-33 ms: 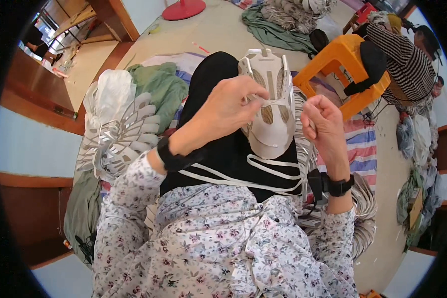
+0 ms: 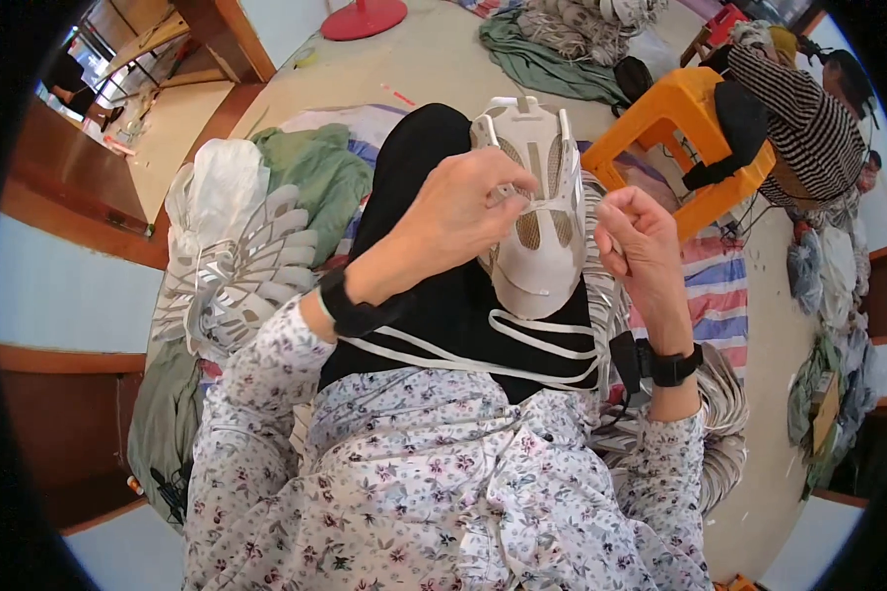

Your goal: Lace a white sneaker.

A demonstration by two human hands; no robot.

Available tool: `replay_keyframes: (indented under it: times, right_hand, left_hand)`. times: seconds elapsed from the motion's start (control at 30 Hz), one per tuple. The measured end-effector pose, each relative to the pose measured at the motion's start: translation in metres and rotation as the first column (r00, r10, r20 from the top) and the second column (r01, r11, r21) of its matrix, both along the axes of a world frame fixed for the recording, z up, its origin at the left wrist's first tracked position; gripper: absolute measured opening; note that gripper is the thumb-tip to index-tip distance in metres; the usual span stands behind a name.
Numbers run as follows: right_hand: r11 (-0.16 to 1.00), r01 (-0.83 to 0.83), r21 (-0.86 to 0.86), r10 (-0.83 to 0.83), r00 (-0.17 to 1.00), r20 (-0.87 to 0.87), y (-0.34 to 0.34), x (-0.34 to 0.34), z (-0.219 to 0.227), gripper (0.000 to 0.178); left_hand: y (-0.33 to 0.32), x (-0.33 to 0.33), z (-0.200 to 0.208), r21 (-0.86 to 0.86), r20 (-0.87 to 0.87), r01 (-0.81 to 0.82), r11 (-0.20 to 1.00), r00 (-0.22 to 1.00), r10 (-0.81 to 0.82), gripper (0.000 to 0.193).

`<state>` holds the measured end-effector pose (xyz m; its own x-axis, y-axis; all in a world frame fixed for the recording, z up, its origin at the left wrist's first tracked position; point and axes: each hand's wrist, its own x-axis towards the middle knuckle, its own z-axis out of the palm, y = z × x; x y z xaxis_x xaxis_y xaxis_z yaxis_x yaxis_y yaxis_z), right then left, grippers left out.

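A cream shoe upper (image 2: pixel 534 273) with tan mesh panels lies on my black-clad lap, its rounded toe towards me. My left hand (image 2: pixel 455 215) is over its left side, thumb and forefinger curled together at the white shoelace that crosses the middle of the upper. Just off the upper's right side, my right hand (image 2: pixel 643 234) is raised with its fingers curled in against the thumb. Whatever it may pinch is too small or hidden to make out. A long loose pale lace (image 2: pixel 434 355) loops across my lap below the toe.
Fanned pale shoe uppers (image 2: pixel 256 256) lie in a heap at my left, beside green cloth (image 2: pixel 320 163). More stacked uppers (image 2: pixel 721 433) are at my right. An orange stool (image 2: pixel 650 113) stands at the front right, near a person in a striped top (image 2: pixel 803 108). Striped sheeting (image 2: pixel 715 286) covers part of the floor.
My left wrist has shifted slightly to the right, and the toe of the shoe upper sits a touch lower. My right hand has barely moved.
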<state>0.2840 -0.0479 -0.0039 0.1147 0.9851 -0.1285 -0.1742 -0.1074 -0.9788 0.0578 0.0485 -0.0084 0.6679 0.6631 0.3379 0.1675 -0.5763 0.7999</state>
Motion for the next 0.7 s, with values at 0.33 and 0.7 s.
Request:
replay_keyframes:
  times: [0.33,0.7]
  right_hand:
    - [0.996,-0.073,-0.048,0.078,0.99,0.119,0.019,-0.006,0.008,0.009]
    - [0.965,-0.079,0.251,-0.112,0.74,0.663,0.016,-0.026,0.005,0.008]
  left_hand:
    - [-0.006,0.015,-0.008,-0.012,-0.067,-0.137,0.99,0.988,0.136,0.041]
    - [-0.024,0.012,-0.005,-0.009,-0.051,-0.174,0.985,0.983,0.173,0.046]
